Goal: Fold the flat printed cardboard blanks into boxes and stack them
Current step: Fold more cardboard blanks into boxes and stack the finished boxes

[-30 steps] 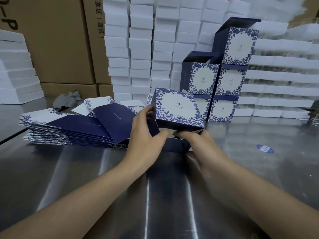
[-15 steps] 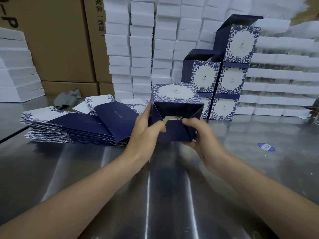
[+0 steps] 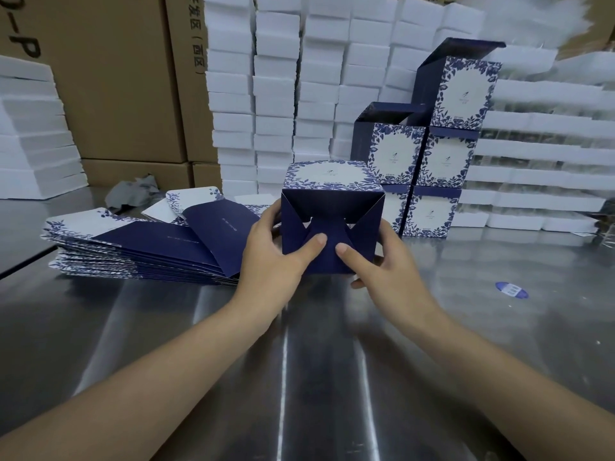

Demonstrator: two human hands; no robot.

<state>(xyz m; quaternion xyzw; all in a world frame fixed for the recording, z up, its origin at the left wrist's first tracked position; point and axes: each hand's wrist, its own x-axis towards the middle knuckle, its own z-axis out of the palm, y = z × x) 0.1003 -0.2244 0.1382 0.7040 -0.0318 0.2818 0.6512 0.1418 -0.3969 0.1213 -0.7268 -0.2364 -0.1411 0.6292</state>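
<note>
A blue-and-white floral box [image 3: 331,181] is held just above the steel table, its dark blue bottom flaps facing me. My left hand [image 3: 276,254] grips its left side, thumb pressed on the centre flap. On the right side, my right hand [image 3: 386,261] holds it too, with the thumb pushing the same flap. A fanned pile of flat printed blanks [image 3: 139,247] lies to the left. Behind and right stands a stack of folded boxes [image 3: 442,154], the top ones with lids open.
White foam blocks [image 3: 286,94] are stacked along the back and at far left. Brown cartons [image 3: 109,78] stand behind the blanks. A crumpled grey cloth [image 3: 133,193] lies near them. A blue oval sticker [image 3: 511,289] sits on the steel table [image 3: 299,361] at right.
The box was tipped back so its bottom now faces me. The bottom flaps were folded inward and both thumbs moved onto the centre flap.
</note>
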